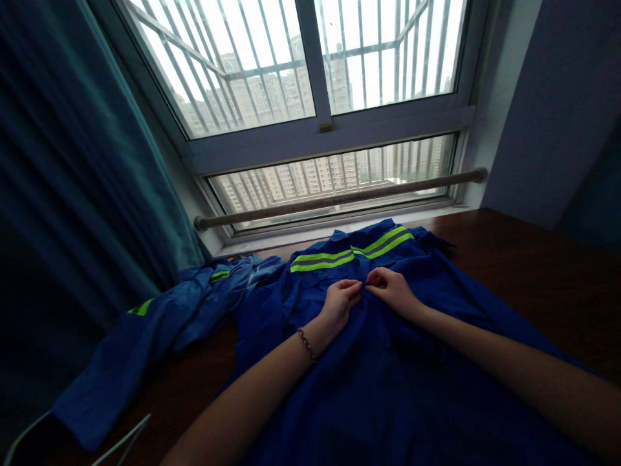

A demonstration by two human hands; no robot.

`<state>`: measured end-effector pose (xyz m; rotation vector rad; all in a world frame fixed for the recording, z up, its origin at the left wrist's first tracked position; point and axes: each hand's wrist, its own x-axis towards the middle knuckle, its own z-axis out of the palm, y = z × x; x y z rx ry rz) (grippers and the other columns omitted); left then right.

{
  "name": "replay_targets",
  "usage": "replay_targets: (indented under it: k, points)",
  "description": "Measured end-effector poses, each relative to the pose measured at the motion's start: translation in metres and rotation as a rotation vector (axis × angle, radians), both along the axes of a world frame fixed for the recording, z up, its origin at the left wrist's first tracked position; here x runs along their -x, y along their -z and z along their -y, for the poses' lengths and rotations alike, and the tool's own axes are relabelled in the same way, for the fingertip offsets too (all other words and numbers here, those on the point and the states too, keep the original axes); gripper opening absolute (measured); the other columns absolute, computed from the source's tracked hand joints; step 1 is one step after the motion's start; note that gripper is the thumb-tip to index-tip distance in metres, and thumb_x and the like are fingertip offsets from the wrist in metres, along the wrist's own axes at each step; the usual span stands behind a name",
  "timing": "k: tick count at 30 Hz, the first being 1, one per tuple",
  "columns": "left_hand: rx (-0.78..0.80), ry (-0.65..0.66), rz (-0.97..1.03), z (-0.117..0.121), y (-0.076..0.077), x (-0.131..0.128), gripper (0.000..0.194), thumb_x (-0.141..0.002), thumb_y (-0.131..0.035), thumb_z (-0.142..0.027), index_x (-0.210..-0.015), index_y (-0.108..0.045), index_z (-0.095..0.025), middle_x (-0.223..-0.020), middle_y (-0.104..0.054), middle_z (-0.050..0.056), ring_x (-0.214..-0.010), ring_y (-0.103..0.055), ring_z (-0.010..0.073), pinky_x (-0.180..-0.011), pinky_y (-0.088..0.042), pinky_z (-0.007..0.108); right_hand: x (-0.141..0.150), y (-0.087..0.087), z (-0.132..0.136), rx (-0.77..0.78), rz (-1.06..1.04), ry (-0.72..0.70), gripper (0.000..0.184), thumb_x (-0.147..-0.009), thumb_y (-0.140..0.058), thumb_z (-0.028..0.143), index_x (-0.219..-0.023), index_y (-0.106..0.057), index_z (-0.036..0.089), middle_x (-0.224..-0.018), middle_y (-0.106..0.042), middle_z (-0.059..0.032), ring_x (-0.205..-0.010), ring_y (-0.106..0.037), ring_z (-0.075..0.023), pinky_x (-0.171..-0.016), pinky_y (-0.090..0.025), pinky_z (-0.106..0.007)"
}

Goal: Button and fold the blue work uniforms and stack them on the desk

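Observation:
A dark blue work jacket (339,375) lies spread out, its collar toward the window and a yellow-green reflective band across the chest. At the middle of its front, below the band, my left hand (342,299) pinches the cloth between thumb and fingers. My right hand (391,290) pinches the same spot from the other side, fingertips almost touching those of the left. Whether a button sits between the fingertips is too small to tell. A braided bracelet (307,345) circles my left wrist.
A second blue garment (194,317) with yellow-green strips lies crumpled at the left on the dark wooden surface (504,259). Blue curtains (92,162) hang at the left. A barred window (272,136) with a horizontal rail (339,199) stands behind. A white cord (123,440) shows at lower left.

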<state>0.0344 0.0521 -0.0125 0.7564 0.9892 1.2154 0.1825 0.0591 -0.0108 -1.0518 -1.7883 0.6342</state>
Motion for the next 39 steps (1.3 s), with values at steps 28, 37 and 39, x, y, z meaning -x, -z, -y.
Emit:
replay_targets:
  k: [28, 37, 39]
  points:
    - [-0.081, 0.417, -0.326, -0.005, -0.005, 0.003, 0.035, -0.071, -0.051, -0.045, -0.055, -0.045, -0.015, -0.042, -0.040, -0.005, -0.034, -0.031, 0.0041, -0.036, -0.017, 0.019, -0.001, 0.006, -0.002, 0.296, -0.423, -0.184, 0.019, -0.060, -0.066, 0.029, -0.070, -0.055, 0.017, -0.066, -0.058, 0.0018, -0.065, -0.057, -0.0133, -0.067, -0.044, -0.027]
    - [-0.033, 0.489, -0.165, -0.006, -0.007, 0.007, 0.026, -0.072, -0.052, -0.038, -0.064, -0.044, -0.014, -0.049, -0.038, -0.005, -0.037, -0.029, 0.0030, -0.038, -0.013, 0.018, -0.001, 0.008, -0.006, 0.269, -0.439, -0.162, 0.025, -0.056, -0.070, 0.026, -0.072, -0.053, 0.017, -0.070, -0.057, 0.0023, -0.069, -0.057, -0.0131, -0.070, -0.044, -0.026]
    - [-0.047, 0.509, -0.134, -0.006, -0.008, 0.009, 0.022, -0.071, -0.053, -0.035, -0.068, -0.045, -0.014, -0.051, -0.038, -0.006, -0.038, -0.028, 0.0025, -0.038, -0.012, 0.018, -0.001, 0.009, -0.007, 0.274, -0.454, -0.177, 0.026, -0.056, -0.070, 0.027, -0.072, -0.052, 0.017, -0.071, -0.057, 0.0024, -0.070, -0.057, -0.0131, -0.071, -0.045, -0.027]
